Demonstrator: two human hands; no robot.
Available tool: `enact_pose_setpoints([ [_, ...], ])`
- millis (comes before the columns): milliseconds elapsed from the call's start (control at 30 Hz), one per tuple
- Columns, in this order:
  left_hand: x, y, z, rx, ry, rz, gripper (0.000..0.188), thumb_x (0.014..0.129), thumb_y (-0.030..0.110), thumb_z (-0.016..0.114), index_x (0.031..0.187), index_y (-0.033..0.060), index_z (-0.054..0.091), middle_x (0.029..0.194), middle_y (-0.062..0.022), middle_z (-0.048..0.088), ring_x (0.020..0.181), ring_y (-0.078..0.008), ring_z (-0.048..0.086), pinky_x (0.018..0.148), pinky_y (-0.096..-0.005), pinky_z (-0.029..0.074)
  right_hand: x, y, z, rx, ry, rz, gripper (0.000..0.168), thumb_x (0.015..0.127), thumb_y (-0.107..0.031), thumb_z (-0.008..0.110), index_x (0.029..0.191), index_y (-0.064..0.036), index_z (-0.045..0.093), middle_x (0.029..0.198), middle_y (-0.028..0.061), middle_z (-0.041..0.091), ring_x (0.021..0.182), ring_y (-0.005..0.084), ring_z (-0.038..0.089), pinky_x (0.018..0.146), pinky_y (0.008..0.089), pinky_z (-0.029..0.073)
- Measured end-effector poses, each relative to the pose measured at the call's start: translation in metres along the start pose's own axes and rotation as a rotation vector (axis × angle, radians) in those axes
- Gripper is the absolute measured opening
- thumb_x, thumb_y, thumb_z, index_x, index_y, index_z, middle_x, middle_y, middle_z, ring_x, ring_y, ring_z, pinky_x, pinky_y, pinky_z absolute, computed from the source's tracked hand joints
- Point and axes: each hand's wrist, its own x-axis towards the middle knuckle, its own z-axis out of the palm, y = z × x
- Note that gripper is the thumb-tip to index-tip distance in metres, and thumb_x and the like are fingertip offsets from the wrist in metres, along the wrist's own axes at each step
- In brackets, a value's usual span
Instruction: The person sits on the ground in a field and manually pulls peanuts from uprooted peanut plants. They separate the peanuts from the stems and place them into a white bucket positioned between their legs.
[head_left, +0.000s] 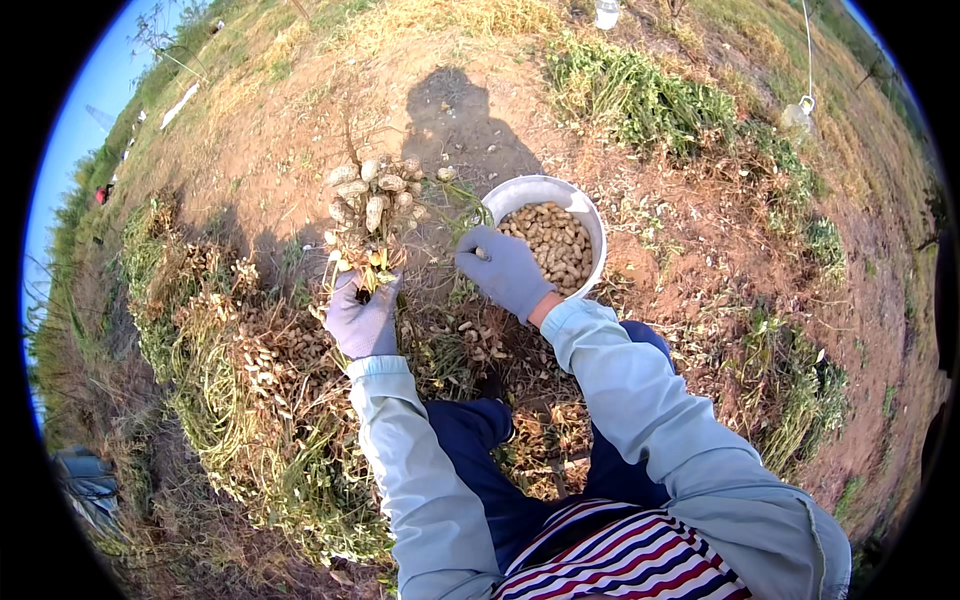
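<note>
In my left hand (365, 315), which wears a pale grey glove, I grip an uprooted peanut plant by its stems. Its cluster of peanut pods (375, 193) points up and away from me. My right hand (506, 271), gloved alike, is curled over the near left rim of a white bucket (598, 259). Loose unshelled peanuts (551, 244) cover the inside of the bucket. A thin green sprig (469, 201) shows just beyond my right fingers; whether they hold it or a pod is hidden.
Pulled peanut plants (262, 360) with pods lie heaped at my left. More green plants (645, 97) form a row at the far right. A clear plastic jug (796, 116) hangs from a cord at the right. Bluish sheeting (86, 480) lies at the lower left.
</note>
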Motion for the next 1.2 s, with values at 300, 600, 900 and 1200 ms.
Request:
enact_pose_setpoints([
  [300,-0.005,0.015,0.006,0.073,-0.093,-0.047,0.023,0.068,-0.006,0.073,0.089,0.0020,0.067,0.087,0.0004,0.064,0.080,-0.0086,0.056,0.075,-0.0234,0.046,-0.002,-0.001,0.006,-0.129,-0.042,-0.071,0.026,0.076,-0.029,0.063,0.096,-0.012,0.067,0.086,0.0127,0.065,0.079,0.0305,0.062,0.071,0.0363,0.049],
  [600,-0.002,0.009,0.004,0.124,-0.021,-0.002,0.024,0.068,-0.006,0.073,0.091,0.0013,0.068,0.088,-0.0005,0.065,0.079,-0.0088,0.057,0.075,-0.0239,0.046,-0.001,-0.006,-0.004,-0.344,0.058,-0.243,0.016,0.082,-0.027,0.057,0.085,-0.013,0.064,0.079,0.0115,0.062,0.072,0.0312,0.061,0.064,0.0411,0.048],
  [900,0.002,0.004,0.004,0.139,-0.082,-0.075,0.021,0.066,0.000,0.075,0.085,0.0035,0.068,0.085,-0.0007,0.066,0.076,-0.0084,0.057,0.072,-0.0231,0.046,0.003,0.002,-0.023,-0.488,0.139,-0.197,0.017,0.081,-0.029,0.059,0.087,-0.013,0.063,0.078,0.0094,0.061,0.070,0.0313,0.061,0.063,0.0424,0.047],
  [1200,-0.004,0.005,0.023,0.213,-0.038,-0.284,0.027,0.066,0.006,0.076,0.090,0.0048,0.064,0.081,-0.0027,0.067,0.069,-0.0105,0.059,0.068,-0.0254,0.048,0.001,-0.023,-0.013,-0.232,0.224,-0.378,0.020,0.074,-0.022,0.066,0.092,-0.013,0.062,0.085,0.0085,0.059,0.071,0.0280,0.060,0.062,0.0379,0.048],
])
